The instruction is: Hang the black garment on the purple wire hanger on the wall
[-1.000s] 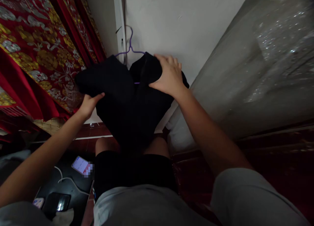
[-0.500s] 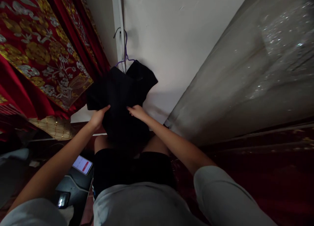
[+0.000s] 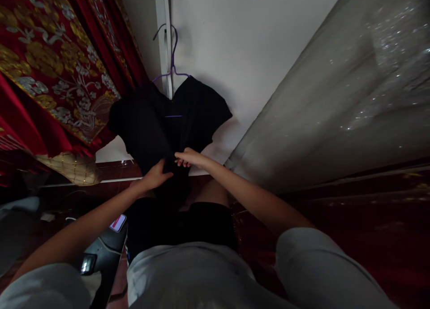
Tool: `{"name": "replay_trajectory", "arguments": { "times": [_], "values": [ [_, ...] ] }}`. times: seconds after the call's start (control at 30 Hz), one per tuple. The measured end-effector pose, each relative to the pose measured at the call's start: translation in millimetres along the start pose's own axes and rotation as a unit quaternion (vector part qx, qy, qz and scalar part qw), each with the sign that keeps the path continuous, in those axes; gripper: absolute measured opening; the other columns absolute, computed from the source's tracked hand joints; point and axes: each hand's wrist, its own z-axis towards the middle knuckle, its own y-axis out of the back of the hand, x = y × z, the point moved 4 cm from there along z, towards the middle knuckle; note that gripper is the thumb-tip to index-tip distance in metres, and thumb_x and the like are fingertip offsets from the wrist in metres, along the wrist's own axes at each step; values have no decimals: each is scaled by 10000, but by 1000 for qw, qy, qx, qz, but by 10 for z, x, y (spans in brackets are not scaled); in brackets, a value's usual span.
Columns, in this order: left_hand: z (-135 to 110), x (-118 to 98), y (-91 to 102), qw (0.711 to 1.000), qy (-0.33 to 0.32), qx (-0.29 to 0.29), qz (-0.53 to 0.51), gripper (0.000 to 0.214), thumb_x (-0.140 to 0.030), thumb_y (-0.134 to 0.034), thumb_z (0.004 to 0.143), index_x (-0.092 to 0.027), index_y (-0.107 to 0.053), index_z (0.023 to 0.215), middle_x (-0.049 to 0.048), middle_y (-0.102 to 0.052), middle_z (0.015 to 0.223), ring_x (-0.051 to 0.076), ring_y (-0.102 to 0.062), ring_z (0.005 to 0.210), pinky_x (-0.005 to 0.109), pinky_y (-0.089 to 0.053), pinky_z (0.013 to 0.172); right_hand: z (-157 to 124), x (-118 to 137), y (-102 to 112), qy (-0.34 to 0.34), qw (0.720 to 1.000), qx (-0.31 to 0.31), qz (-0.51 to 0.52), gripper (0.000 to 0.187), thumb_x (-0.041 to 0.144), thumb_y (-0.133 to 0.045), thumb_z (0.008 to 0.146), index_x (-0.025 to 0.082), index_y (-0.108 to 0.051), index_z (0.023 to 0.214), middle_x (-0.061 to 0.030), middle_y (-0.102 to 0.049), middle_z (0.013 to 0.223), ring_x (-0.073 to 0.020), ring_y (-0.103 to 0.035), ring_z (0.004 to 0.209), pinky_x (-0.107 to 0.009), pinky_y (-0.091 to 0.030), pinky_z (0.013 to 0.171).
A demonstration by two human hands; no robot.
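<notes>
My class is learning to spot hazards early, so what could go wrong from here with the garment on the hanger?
Both the left hand and right hand are low at the garment's front; a downward tug might bend or unhook the thin purple hanger.
The neck opening looks wide, so a shoulder could slip off.
One sleeve sits beside the red embroidered cloth and might snag it.

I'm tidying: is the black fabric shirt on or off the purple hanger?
On: the purple hanger enters the shoulders of the black fabric shirt.

Blk short-slv top (image 3: 144, 121) on purple hgr (image 3: 174, 67), neck up, slvs out.
</notes>
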Motion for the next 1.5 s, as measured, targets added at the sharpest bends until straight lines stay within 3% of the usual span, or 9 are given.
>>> {"name": "replay_trajectory", "arguments": {
  "times": [0.07, 0.17, 0.4, 0.6, 0.77, 0.97, 1.1, 1.3, 1.5],
  "values": [
    [72, -145, -116, 990, -78, -9, 118, 364, -122, -759, 746, -150, -671, 1098, 139, -703, 1213, 310, -632, 1229, 427, -474, 1093, -53, 22, -40, 5, 1000, 7, 5, 300, 223, -530, 961, 108, -664, 718, -27, -640, 606, -64, -486, 431, -194, -337, 414],
    [201, -305, -201, 940, -154, -4, 305, 168, -125, -633, 883, -107, -653, 1049, 122, -740, 1020, 231, -717, 929, 329, -550, 849, -114, 59, -56, 13, 1000, 7, 23, 324, 180, -523, 979, 123, -610, 672, 21, -540, 523, -52, -455, 411, -181, -328, 407],
    [327, -397, -169, 906, -129, -46, 401, 109, -166, -591, 923, -103, -655, 861, 101, -718, 809, 185, -668, 714, 259, -461, 634, -279, 140, 27, -16, 987, 8, 160, 278, 179, -580, 990, 95, -647, 735, -13, -626, 619, -34, -455, 442, -166, -318, 405],
    [247, -511, -409, 847, -90, -65, 520, 164, -176, -559, 939, -96, -689, 999, 184, -733, 948, 300, -729, 893, 356, -524, 774, -347, 1002, 587, 102, 935, -102, 325, 272, 156, -580, 987, 111, -625, 722, -11, -644, 656, -20, -443, 465, -143, -318, 424],
    [207, -809, -550, 822, -105, -51, 558, 198, -152, -511, 960, -106, -689, 1033, 184, -726, 973, 307, -732, 939, 381, -539, 846, -510, 1630, 824, 221, 917, -151, 297, 238, 204, -560, 1005, 130, -612, 784, -7, -644, 691, -27, -443, 473, -150, -327, 443],
    [142, -1864, -33, 833, -359, -237, 348, 376, -262, -414, 1064, -199, -426, 1434, 97, -664, 1158, 208, -687, 999, 313, -520, 866, -629, 1569, 739, 289, 924, -152, 199, 250, 253, -592, 995, 139, -594, 773, 8, -591, 606, -43, -435, 442, -167, -296, 407],
    [215, -2319, 177, 777, -413, -237, 412, 207, -238, -423, 1065, -175, -620, 1075, 92, -650, 1058, 222, -662, 1032, 337, -490, 937, -626, 1554, 790, 337, 912, -170, 159, 285, 327, -644, 976, 165, -556, 759, 39, -522, 570, -40, -434, 452, -148, -300, 413],
    [391, -2301, 239, 746, -408, -154, 502, 249, -248, -401, 1066, -149, -626, 1030, 106, -651, 1001, 223, -658, 995, 348, -502, 934, -475, 1456, 738, 361, 898, -210, 138, 279, 279, -558, 1014, 182, -533, 754, 48, -477, 590, -55, -427, 489, -183, -348, 485],
    [358, -2223, 399, 752, -452, -203, 435, 269, -355, -402, 1091, -184, -596, 1015, 87, -647, 1033, 217, -633, 1016, 348, -485, 930, -203, 1180, 554, 336, 900, -276, 0, 251, 197, -585, 954, 170, -563, 705, 10, -555, 657, -105, -499, 624, -251, -387, 637]
  ]
}}
